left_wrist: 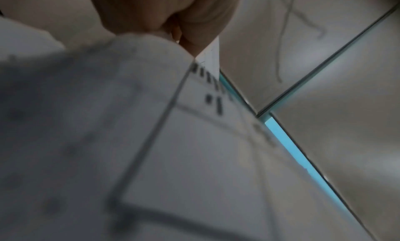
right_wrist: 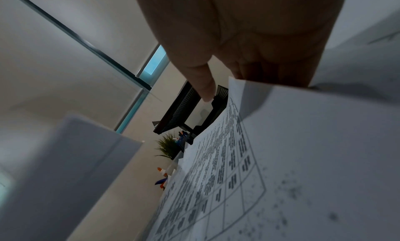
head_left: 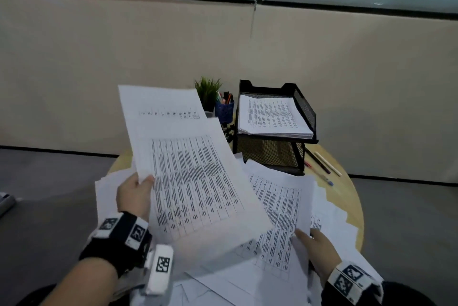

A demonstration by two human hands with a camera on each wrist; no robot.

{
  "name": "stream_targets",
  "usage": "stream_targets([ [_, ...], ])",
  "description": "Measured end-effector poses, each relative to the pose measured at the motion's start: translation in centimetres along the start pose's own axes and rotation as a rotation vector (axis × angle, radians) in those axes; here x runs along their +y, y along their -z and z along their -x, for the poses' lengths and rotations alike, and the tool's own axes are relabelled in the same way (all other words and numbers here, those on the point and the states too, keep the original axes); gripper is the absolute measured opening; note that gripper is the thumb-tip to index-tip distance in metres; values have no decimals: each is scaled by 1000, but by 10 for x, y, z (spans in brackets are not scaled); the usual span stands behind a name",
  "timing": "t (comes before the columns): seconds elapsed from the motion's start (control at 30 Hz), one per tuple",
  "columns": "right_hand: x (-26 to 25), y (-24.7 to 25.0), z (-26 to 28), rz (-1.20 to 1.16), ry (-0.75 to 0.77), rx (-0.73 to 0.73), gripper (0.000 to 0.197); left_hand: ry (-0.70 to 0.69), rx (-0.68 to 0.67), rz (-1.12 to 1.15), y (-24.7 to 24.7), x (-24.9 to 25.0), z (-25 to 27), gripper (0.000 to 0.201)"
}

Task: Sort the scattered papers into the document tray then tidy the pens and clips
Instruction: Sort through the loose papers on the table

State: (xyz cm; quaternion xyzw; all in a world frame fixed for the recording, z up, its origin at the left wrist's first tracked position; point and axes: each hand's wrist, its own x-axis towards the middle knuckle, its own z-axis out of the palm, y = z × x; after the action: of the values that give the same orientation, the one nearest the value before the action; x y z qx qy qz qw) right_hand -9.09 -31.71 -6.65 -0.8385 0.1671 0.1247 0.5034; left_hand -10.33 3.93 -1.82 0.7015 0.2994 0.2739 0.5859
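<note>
Here your left hand (head_left: 135,195) pinches a few printed sheets (head_left: 188,169) by their left edge, raised over the scattered papers (head_left: 280,209) on the round table (head_left: 347,181). Your right hand (head_left: 319,248) has its fingers under one sheet's corner (whether they grip it is hidden). The document tray (head_left: 304,109) already holds a stack; loose pens (head_left: 322,162) lie beside it, blurred.

Round wooden table (head_left: 352,196) bears scattered papers (head_left: 277,209), black document tray (head_left: 272,154), pens (head_left: 322,162).
</note>
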Motion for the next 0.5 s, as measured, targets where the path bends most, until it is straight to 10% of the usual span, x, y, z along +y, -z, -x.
stream_targets([
  [0.23,1,-2,4,-83,-31,20,40,186,-166,-56,-40,-54,53,53],
  [0.5,1,-4,15,64,-11,9,37,282,-208,-66,-59,-61,62,36],
])
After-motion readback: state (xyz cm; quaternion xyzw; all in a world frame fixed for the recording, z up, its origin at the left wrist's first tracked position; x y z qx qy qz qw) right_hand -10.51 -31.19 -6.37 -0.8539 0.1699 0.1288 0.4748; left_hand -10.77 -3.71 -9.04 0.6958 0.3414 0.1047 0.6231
